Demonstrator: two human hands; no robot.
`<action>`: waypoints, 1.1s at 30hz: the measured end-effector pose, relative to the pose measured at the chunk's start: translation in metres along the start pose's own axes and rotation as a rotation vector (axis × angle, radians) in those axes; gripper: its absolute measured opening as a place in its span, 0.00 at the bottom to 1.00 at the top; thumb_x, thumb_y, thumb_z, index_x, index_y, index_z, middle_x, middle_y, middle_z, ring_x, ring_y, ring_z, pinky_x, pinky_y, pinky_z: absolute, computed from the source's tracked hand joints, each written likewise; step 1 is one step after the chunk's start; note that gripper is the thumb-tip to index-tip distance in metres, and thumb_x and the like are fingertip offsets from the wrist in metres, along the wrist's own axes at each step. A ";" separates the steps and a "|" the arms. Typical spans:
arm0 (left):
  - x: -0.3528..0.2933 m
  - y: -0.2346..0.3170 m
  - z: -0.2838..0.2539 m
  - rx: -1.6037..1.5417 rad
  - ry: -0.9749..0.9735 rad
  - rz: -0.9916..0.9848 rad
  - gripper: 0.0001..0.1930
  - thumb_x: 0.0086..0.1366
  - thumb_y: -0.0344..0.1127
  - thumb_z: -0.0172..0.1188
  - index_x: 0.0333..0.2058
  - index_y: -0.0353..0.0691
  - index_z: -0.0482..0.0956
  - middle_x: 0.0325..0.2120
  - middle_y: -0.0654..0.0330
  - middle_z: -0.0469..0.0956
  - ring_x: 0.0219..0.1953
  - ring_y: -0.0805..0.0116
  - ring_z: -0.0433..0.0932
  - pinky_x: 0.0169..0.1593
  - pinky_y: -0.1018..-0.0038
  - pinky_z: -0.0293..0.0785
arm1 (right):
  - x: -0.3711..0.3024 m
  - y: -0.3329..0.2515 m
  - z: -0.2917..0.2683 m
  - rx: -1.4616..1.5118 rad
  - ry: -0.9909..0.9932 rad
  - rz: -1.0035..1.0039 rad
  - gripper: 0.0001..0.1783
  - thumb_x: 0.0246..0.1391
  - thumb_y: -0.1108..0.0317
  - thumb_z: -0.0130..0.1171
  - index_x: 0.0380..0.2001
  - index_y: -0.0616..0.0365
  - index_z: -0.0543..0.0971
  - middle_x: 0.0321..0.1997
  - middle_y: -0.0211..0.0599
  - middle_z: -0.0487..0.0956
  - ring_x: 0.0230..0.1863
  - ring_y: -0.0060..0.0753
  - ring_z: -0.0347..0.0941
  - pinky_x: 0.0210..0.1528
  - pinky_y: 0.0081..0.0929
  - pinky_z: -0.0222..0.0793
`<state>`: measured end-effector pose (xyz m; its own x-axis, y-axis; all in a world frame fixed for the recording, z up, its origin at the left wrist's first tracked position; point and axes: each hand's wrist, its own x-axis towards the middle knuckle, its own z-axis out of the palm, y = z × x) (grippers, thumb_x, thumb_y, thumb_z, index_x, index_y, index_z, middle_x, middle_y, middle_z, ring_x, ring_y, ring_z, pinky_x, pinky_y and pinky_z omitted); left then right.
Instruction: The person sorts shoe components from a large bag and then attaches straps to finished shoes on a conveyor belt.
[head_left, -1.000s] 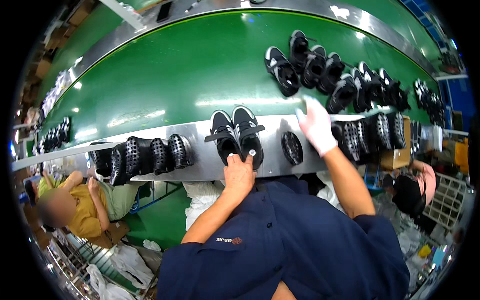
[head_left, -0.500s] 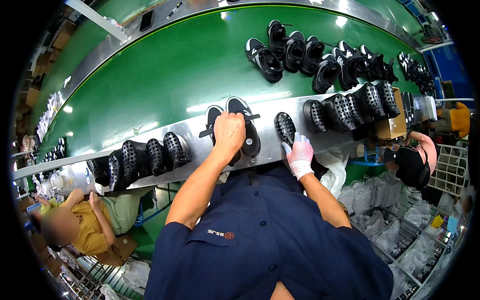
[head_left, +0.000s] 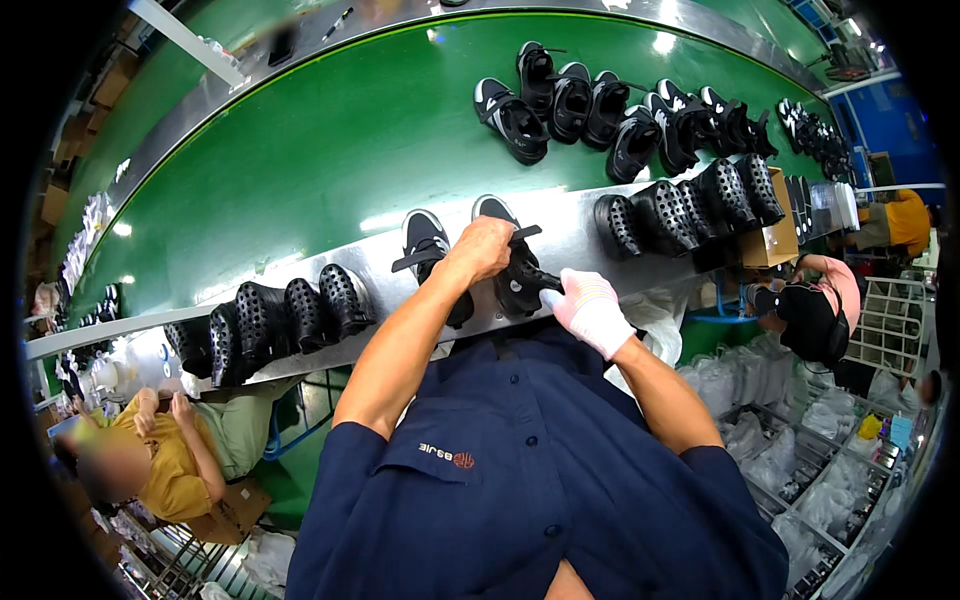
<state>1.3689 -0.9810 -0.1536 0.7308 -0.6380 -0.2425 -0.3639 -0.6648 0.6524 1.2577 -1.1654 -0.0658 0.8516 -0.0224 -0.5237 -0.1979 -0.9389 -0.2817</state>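
Basically, left hand (head_left: 483, 250) gripped the black shoe (head_left: 520, 280) on the metal ledge (head_left: 570, 235) beside the green belt (head_left: 330, 150); gloved right hand (head_left: 590, 312) pinched its heel. Second shoe (head_left: 428, 245) sat just beside.

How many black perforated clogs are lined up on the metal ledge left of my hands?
4, side by side on the ledge: clogs at. More may hide behind them.

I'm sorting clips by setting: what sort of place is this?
Most likely a shoe factory line: a long green conveyor belt carries black shoes, black perforated clogs stand along its metal edge, and both hands work on a black shoe.
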 end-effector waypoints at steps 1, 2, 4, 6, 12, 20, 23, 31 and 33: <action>0.003 0.002 0.000 -0.009 -0.024 0.043 0.08 0.56 0.29 0.60 0.30 0.28 0.82 0.30 0.35 0.82 0.39 0.35 0.83 0.45 0.51 0.80 | 0.006 -0.004 0.009 -0.041 0.049 -0.017 0.20 0.60 0.52 0.63 0.38 0.61 0.82 0.37 0.57 0.85 0.43 0.61 0.83 0.48 0.52 0.77; 0.008 0.009 -0.002 -0.016 -0.046 0.091 0.08 0.56 0.29 0.60 0.30 0.28 0.81 0.30 0.36 0.82 0.39 0.36 0.83 0.45 0.51 0.80 | 0.013 -0.011 0.021 -0.082 0.120 -0.020 0.17 0.61 0.54 0.62 0.39 0.59 0.82 0.38 0.55 0.86 0.42 0.60 0.84 0.47 0.52 0.78; 0.014 0.007 0.013 0.070 0.013 0.159 0.07 0.54 0.30 0.60 0.29 0.31 0.79 0.28 0.39 0.81 0.37 0.36 0.82 0.45 0.52 0.79 | 0.027 -0.023 0.033 -0.104 0.084 0.045 0.15 0.62 0.56 0.61 0.40 0.58 0.81 0.37 0.53 0.86 0.43 0.59 0.84 0.47 0.51 0.78; 0.018 0.002 0.017 -0.021 -0.014 0.018 0.13 0.57 0.34 0.65 0.39 0.32 0.82 0.35 0.41 0.83 0.43 0.38 0.82 0.51 0.54 0.79 | 0.043 -0.007 0.065 -0.048 0.210 -0.009 0.17 0.59 0.56 0.66 0.41 0.60 0.79 0.40 0.54 0.85 0.44 0.59 0.83 0.46 0.49 0.78; -0.043 0.011 0.033 -0.324 0.309 -0.215 0.57 0.51 0.36 0.78 0.75 0.41 0.51 0.46 0.35 0.79 0.54 0.33 0.76 0.62 0.51 0.72 | 0.041 0.023 0.063 0.077 0.334 -0.019 0.28 0.54 0.56 0.72 0.52 0.63 0.77 0.52 0.56 0.80 0.55 0.55 0.79 0.55 0.45 0.76; -0.016 0.029 0.061 -0.241 0.315 -0.551 0.49 0.58 0.31 0.66 0.74 0.33 0.47 0.32 0.39 0.85 0.37 0.37 0.85 0.46 0.49 0.81 | 0.104 0.012 0.078 -0.007 0.232 0.068 0.17 0.52 0.59 0.65 0.38 0.62 0.82 0.35 0.58 0.85 0.41 0.63 0.82 0.49 0.52 0.78; -0.019 0.031 0.062 -0.272 0.366 -0.563 0.46 0.60 0.33 0.67 0.73 0.36 0.52 0.32 0.37 0.84 0.38 0.35 0.84 0.45 0.47 0.80 | 0.108 0.009 0.072 -0.039 0.231 0.030 0.17 0.48 0.62 0.61 0.38 0.61 0.84 0.36 0.58 0.85 0.42 0.63 0.83 0.50 0.53 0.78; -0.228 0.001 -0.016 0.310 1.075 -0.615 0.14 0.64 0.39 0.70 0.43 0.37 0.81 0.33 0.55 0.77 0.33 0.54 0.77 0.38 0.59 0.75 | 0.110 0.023 0.067 -0.087 0.158 0.091 0.29 0.55 0.45 0.65 0.42 0.65 0.82 0.38 0.60 0.85 0.46 0.61 0.83 0.51 0.51 0.77; -0.263 -0.023 -0.017 0.345 1.139 -0.906 0.17 0.64 0.41 0.71 0.45 0.36 0.81 0.34 0.54 0.76 0.35 0.53 0.77 0.39 0.59 0.76 | 0.096 0.008 0.045 -0.024 0.127 0.110 0.34 0.54 0.40 0.67 0.45 0.65 0.81 0.45 0.64 0.84 0.51 0.62 0.81 0.54 0.49 0.76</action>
<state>1.1948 -0.7912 -0.0926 0.7646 0.5593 0.3203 0.4510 -0.8193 0.3540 1.3157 -1.1592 -0.1547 0.8802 -0.1672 -0.4442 -0.2830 -0.9362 -0.2084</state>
